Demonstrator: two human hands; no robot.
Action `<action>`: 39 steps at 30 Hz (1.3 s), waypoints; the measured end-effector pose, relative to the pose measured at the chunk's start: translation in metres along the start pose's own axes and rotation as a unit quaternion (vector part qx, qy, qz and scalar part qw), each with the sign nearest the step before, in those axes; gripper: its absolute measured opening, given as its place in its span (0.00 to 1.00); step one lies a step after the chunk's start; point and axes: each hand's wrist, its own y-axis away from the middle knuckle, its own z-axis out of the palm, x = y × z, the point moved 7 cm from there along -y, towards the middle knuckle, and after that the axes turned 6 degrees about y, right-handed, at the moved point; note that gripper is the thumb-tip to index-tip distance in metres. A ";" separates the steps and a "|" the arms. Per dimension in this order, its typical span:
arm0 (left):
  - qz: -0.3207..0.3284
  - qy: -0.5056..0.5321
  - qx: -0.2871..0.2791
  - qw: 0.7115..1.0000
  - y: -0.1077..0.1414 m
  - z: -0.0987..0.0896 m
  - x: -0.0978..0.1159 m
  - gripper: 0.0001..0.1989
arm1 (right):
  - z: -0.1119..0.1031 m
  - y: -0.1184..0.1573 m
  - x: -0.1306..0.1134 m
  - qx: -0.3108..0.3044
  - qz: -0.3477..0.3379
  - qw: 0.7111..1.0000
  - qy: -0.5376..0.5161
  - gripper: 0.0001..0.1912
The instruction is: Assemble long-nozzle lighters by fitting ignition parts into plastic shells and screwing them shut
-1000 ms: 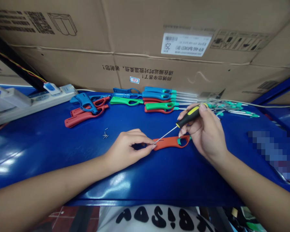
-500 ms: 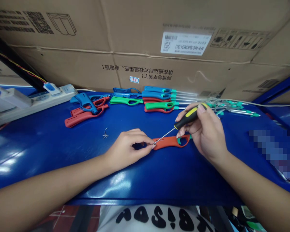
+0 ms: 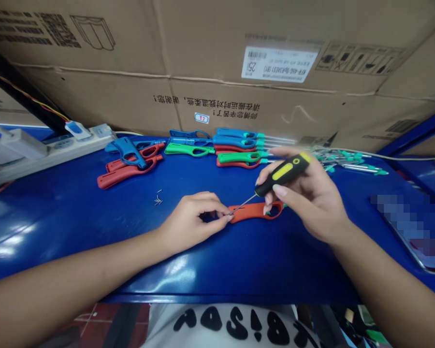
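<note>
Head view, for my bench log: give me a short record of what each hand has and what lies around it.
Left hand: fingertips pinch one end of the orange casing
Right hand: grips a screwdriver, its shaft tip at that same end
Nearby: small metal pins on the blue bench
Further back: blue, red and green casings in groups
Also there: power strip, cardboard carton

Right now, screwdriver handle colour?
The handle is black with a yellow inset; head view shows it best.

Orange lighter casing [image 3: 248, 212] — flat, apparently teal-trimmed near its finger loop
</note>
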 end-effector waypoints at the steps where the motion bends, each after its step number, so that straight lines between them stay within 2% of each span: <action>1: 0.005 0.002 -0.005 1.000 0.000 0.001 0.000 0.03 | 0.001 0.002 -0.003 -0.007 -0.012 1.000 0.022 0.27; 3: 0.020 0.005 -0.015 1.000 0.002 0.005 0.003 0.04 | 0.004 0.004 -0.008 -0.004 -0.049 0.997 0.052 0.35; 5: 0.029 0.006 -0.031 0.999 0.003 0.010 0.006 0.04 | 0.004 0.006 -0.013 0.023 -0.091 0.993 0.065 0.40; 8: 0.036 0.005 -0.057 0.998 0.006 0.016 0.010 0.05 | 0.002 0.009 -0.015 0.077 -0.121 0.988 0.064 0.40; 10: 0.041 0.002 -0.062 0.997 0.006 0.018 0.012 0.05 | 0.005 0.010 -0.015 0.082 -0.119 0.988 0.061 0.39; 16: 0.060 -0.025 -0.083 0.994 0.006 0.019 0.012 0.05 | 0.025 0.012 -0.018 -0.040 -0.107 0.990 0.078 0.42; 21: 0.070 -0.041 -0.097 0.992 0.007 0.018 0.014 0.06 | 0.029 0.014 -0.018 -0.058 -0.095 0.987 0.112 0.40; 24: 0.055 -0.045 -0.064 0.995 0.005 0.012 0.012 0.07 | 0.026 0.014 -0.017 -0.024 -0.099 0.988 0.117 0.40; 28: 0.016 -0.065 -0.038 0.997 0.002 0.006 0.002 0.20 | 0.015 0.013 -0.016 0.047 -0.120 0.988 0.084 0.38; 30: 0.009 -0.070 -0.045 0.997 0.001 0.007 -0.003 0.22 | 0.015 0.012 -0.016 0.053 -0.130 0.986 0.091 0.38; 34: 0.020 -0.071 -0.071 0.995 0.000 0.013 -0.006 0.23 | 0.017 0.011 -0.013 0.061 -0.104 0.985 0.126 0.37; 39: 0.028 -0.076 -0.092 0.992 0.001 0.017 -0.008 0.22 | 0.018 0.011 -0.005 0.073 -0.075 0.993 0.046 0.36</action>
